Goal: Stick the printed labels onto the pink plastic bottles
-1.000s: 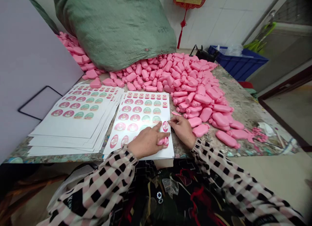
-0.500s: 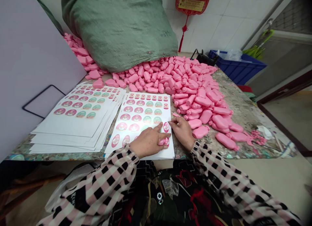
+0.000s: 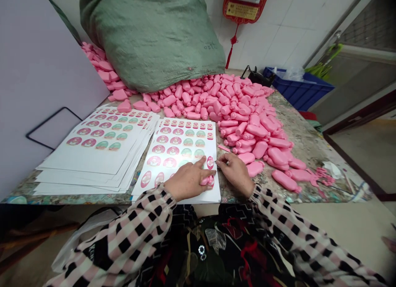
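Observation:
My left hand (image 3: 187,180) rests on a sticker sheet (image 3: 181,128), index finger stretched out beside an oval pink sticker (image 3: 210,162). Its other fingers hold a small pink plastic bottle (image 3: 206,181) against the paper, mostly covered. At the sheet's right edge, my right hand (image 3: 233,171) is closed in a pinch, its fingertips just right of that oval sticker. A small thin tip shows at the pinch, too small to name. Printed on the sheet are rows of pink and green labels.
A stack of sticker sheets (image 3: 89,159) lies to the left by a pale panel (image 3: 46,72). Many pink bottles (image 3: 241,109) are heaped behind and to the right, under a green sack (image 3: 151,39). A blue crate (image 3: 301,89) stands beyond the table's (image 3: 297,118) right side.
My right hand has shifted slightly right and down, its pinch now a little apart from the oval sticker. My left hand stays in place with the bottle.

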Motion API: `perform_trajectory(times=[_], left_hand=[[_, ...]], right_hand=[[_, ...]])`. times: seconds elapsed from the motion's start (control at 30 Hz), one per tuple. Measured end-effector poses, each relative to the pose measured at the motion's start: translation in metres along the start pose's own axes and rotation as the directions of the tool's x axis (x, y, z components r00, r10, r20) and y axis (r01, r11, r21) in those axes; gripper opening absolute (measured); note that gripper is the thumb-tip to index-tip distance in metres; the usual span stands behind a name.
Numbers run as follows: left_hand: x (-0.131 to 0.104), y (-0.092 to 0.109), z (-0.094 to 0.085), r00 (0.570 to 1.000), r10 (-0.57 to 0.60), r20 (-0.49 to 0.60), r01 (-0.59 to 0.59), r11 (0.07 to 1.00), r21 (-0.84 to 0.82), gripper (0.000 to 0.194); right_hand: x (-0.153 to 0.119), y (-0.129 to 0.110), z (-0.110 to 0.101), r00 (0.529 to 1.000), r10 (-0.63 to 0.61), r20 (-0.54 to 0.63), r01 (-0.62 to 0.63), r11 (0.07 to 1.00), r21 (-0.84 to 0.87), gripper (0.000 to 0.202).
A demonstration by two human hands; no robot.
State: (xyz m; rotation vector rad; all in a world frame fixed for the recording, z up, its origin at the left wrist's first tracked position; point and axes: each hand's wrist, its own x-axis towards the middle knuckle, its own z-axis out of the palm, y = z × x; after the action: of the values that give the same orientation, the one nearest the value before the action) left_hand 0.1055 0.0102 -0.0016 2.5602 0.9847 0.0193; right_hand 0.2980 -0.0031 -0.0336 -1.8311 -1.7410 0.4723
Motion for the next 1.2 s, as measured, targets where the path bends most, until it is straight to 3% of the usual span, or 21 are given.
perform_trajectory(times=[0.33,0.83,1.2], left_hand=[[0.001,0.000,-0.001,1.000,0.000,0.012,0.000,1.000,0.028,0.047],[0.002,-0.001,-0.001,0.999,-0.010,0.039,0.012,0.999,-0.034,0.050],[0.001,-0.001,0.002,1.000,-0.008,0.024,0.009,0.999,-0.041,0.048]], right_hand=[[0.006,-0.009,-0.002,0.999,-0.016,0.035,0.018,0.997,-0.071,0.020],[0.006,-0.019,-0.006,0.998,0.052,0.021,-0.048,0.988,-0.145,0.020],[0.005,-0.032,-0.009,1.000,-0.003,-0.015,0.000,0.981,-0.195,0.020]])
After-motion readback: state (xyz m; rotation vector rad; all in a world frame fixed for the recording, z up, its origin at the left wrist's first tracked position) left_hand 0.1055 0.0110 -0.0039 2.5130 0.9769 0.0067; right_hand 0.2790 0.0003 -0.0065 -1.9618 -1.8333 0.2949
